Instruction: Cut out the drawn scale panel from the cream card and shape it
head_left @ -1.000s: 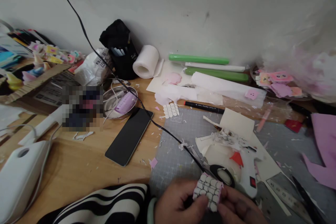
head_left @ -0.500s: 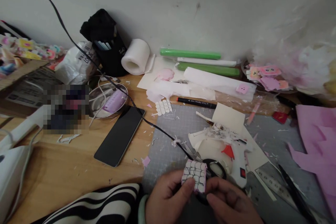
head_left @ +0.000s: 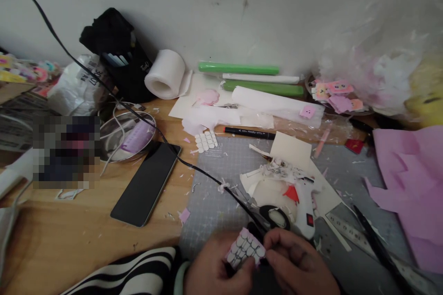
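Low in the head view, my left hand (head_left: 219,265) grips a small pink-edged paper piece (head_left: 246,246), its white face drawn with rows of black-outlined rounded cells. The thumb presses on the lower part of this face. At the piece's right corner, my right hand (head_left: 294,260) has thumb and index finger pinched together; what lies between them, if anything, cannot be made out. Just beyond the hands are black-handled scissors (head_left: 275,217), partly covered, and a white glue gun (head_left: 305,214) with a red trigger. A similar white cell-patterned cutout (head_left: 206,141) lies farther back.
A black cable (head_left: 207,173) crosses the grey cutting mat (head_left: 214,203) toward my hands. A phone (head_left: 147,184) and a metal bowl (head_left: 104,154) are on the left. To the right lie a ruler (head_left: 356,231), a black pen-like tool (head_left: 377,244) and pink sheets (head_left: 408,193).
The paper piece has tilted and moved slightly left and down in my left hand. My right fingertips have closed in to its right corner. The whole view has shifted a little.
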The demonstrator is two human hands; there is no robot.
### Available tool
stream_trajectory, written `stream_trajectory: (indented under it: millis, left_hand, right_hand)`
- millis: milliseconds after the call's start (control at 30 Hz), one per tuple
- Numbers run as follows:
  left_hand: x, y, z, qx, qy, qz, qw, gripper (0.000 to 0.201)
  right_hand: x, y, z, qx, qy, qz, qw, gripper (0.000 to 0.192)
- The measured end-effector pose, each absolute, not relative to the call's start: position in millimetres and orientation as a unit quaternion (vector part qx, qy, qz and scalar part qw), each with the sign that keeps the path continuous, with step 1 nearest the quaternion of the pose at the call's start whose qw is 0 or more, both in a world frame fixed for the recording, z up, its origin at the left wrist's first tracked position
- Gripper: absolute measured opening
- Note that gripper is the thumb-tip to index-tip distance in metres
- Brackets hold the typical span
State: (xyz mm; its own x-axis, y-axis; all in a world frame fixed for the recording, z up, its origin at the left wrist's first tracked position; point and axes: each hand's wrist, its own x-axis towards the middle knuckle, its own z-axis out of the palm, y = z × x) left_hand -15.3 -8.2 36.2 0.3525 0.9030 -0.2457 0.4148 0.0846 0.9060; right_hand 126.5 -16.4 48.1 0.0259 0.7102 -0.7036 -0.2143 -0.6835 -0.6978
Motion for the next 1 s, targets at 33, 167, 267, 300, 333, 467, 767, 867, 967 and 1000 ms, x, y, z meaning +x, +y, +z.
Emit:
stream_trajectory:
  millis: [33,167,267,300,333,467,767,867,967,1000]
  left_hand:
    - [-15,-8,37,0.630,0.523,0.230,0.526,0.018]
    - [-17,-10,36,0.569,0.562,0.229,0.555,0.017]
    - [-17,-10,35,0.561,0.544,0.219,0.584,0.019]
    - [-17,-10,35,0.567,0.534,0.218,0.588,0.020]
    - [-16,-9,36,0.574,0.528,0.221,0.587,0.020]
    - [-12,-7,41,0.590,0.524,0.243,0.564,0.021]
    - [-14,-2,39,0.696,0.469,0.188,0.510,0.023]
    - [-13,-1,39,0.694,0.477,0.190,0.504,0.017]
    - [-13,-2,39,0.656,0.521,0.204,0.507,0.013]
    - [-13,-3,38,0.637,0.539,0.215,0.507,0.012]
  right_hand:
    - [127,-16,48,-0.630,-0.200,0.667,0.343,0.018]
    - [130,-18,45,-0.615,-0.193,0.688,0.334,0.021]
    - [130,-23,34,-0.591,-0.178,0.697,0.364,0.016]
    - [130,-24,30,-0.583,-0.177,0.698,0.376,0.016]
    - [130,-26,25,-0.575,-0.179,0.699,0.385,0.015]
    - [131,-32,13,-0.560,-0.191,0.703,0.393,0.016]
    - [128,-26,29,-0.625,-0.204,0.651,0.378,0.006]
    - [127,-25,31,-0.650,-0.243,0.629,0.349,0.009]
    - [126,-24,38,-0.663,-0.250,0.629,0.320,0.013]
    - [127,-23,42,-0.668,-0.244,0.630,0.312,0.015]
